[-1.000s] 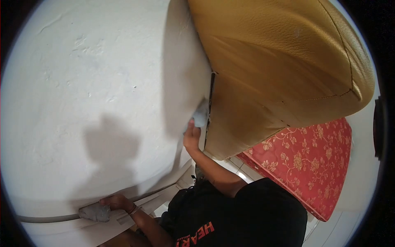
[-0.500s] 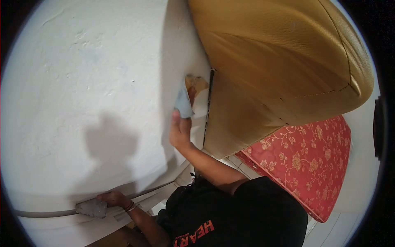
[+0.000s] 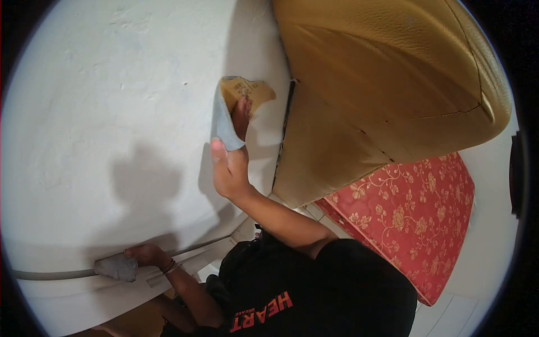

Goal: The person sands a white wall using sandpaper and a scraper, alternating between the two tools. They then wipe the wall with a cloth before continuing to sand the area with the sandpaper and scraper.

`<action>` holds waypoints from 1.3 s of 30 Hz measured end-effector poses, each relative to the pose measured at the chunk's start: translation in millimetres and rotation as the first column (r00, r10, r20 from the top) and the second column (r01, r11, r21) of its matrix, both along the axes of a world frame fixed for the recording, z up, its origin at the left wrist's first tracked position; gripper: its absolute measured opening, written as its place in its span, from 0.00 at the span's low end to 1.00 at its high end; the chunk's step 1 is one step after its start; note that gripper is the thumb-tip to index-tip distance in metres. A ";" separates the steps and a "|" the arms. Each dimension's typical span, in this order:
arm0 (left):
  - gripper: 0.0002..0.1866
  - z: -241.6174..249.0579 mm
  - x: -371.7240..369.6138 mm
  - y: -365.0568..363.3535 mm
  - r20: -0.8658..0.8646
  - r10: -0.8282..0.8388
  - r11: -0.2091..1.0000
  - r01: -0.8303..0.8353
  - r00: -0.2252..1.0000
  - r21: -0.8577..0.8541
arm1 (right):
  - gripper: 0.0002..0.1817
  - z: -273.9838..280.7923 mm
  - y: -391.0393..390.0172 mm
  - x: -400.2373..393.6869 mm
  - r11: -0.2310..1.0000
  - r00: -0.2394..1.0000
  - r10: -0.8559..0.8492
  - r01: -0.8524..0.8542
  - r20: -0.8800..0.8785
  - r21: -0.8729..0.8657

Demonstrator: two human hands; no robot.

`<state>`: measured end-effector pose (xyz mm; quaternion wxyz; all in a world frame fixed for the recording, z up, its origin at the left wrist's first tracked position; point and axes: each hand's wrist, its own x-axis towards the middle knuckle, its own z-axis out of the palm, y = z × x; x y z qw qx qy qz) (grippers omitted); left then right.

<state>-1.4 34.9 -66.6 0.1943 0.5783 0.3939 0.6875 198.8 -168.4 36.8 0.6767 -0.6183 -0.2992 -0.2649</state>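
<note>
My right hand [image 3: 231, 171] holds a bent sheet of sandpaper [image 3: 226, 126] near the white wall [image 3: 84, 140]. The thumb lies on its grey side, and the fingers reach inside the curl, against the tan printed backing. Whether the sheet touches the wall is unclear. At the lower left, my left hand [image 3: 147, 254] grips the edge of a grey, roughly triangular piece [image 3: 118, 267] beside a dark strip along the wall's edge. What that piece is made of cannot be told.
A large gold-brown padded piece of furniture [image 3: 376, 84] stands close to the wall on the right. Behind it lies a red floral mattress [image 3: 415, 224]. Pale floor tiles [image 3: 455, 314] show at the lower right. Shadows fall across the wall.
My right hand and the sandpaper have moved left and slightly up, and more of the printed backing shows. My left hand still holds the grey piece. The whole view has shifted slightly.
</note>
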 end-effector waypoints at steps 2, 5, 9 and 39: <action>0.30 -24.0 -15.5 22.4 -0.044 0.016 0.995 -0.020 0.999 -0.102 | 0.27 -24.3 2.9 3.4 0.985 0.992 -0.098 0.108 0.075 -0.137; 0.30 -10.9 -4.0 7.2 -0.052 0.043 0.999 -0.043 0.998 0.002 | 0.25 -145.1 18.4 -14.2 0.999 0.916 -0.015 0.002 -0.401 -0.033; 0.29 -26.8 -10.6 11.5 -0.138 0.029 0.999 -0.031 0.990 -0.011 | 0.23 -227.1 5.2 -45.5 0.973 0.737 -0.124 -0.040 -0.664 -0.226; 0.25 -20.4 -1.2 -2.4 -0.220 0.031 0.983 0.009 0.975 0.181 | 0.30 -173.3 20.7 -33.6 0.705 0.863 0.136 0.260 0.486 -0.660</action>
